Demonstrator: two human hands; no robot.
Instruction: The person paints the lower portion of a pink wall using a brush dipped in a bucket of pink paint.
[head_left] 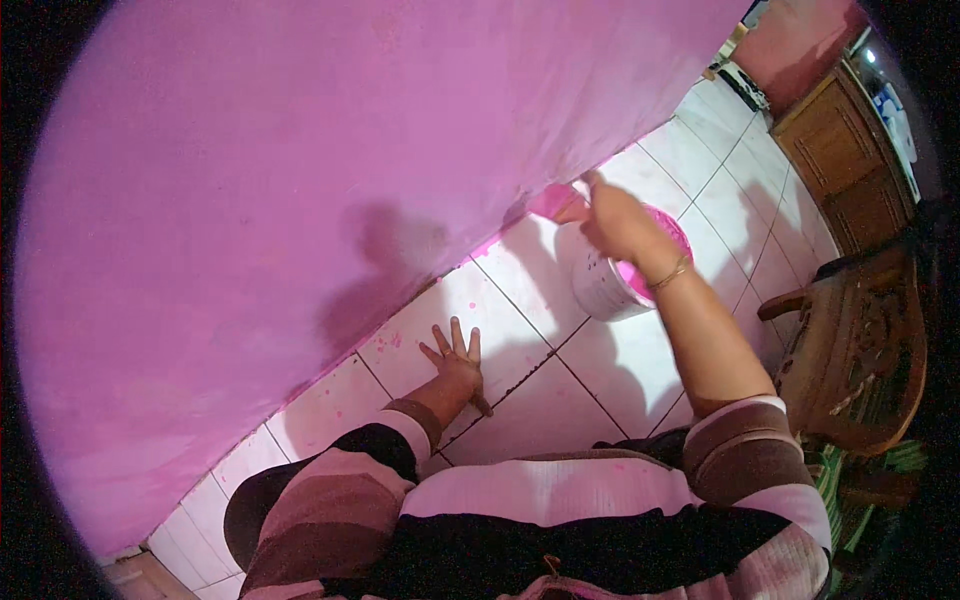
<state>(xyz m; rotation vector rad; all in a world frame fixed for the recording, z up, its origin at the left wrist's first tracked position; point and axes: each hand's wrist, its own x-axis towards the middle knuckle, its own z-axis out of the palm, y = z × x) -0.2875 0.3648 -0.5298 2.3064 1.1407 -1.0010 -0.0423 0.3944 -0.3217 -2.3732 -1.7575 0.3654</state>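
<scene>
My left hand is pressed on the white tiles with its fingers spread, beside small pink paint spots near the wall. My right hand is curled over the near side of a white bucket with bright pink paint inside; what it grips is hidden under it. Just left of that hand, near the wall's foot, is a pink shape that I cannot make out clearly.
A pink wall rises along the left and top, meeting the tiled floor. At the right stand a carved wooden chair and a wooden cabinet. Small items lie by the far end of the wall.
</scene>
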